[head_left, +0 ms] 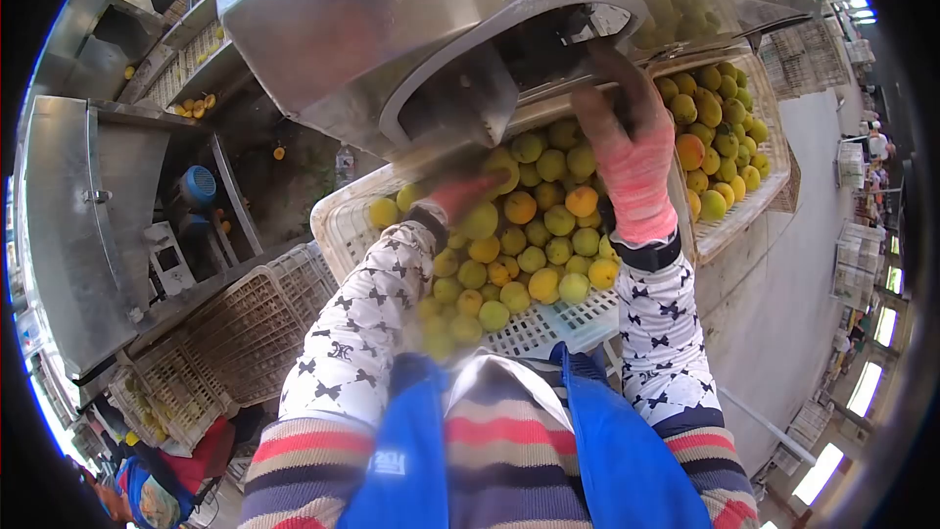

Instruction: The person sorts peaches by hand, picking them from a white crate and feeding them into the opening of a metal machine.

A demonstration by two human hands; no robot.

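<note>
My left hand (464, 198), in a reddish glove and blurred, is low over the left part of a pale plastic crate (343, 225). Its fingertips are beside a yellow-green round fruit (501, 172); whether they grip it is unclear. My right hand (634, 171), in a pink glove, is raised at the crate's right side, fingers apart and pointing to the metal chute opening (548, 44). Nothing shows between those fingers. Many green, yellow and orange fruits (543, 284) fill most of the crate, with its slotted bottom (558, 326) bare near my body.
A second crate (778, 152) full of similar fruit stands at the right. Stacked crates (245, 323) are at the lower left, near a metal machine (83, 225) with a blue motor (199, 184). A person (147, 490) shows at bottom left.
</note>
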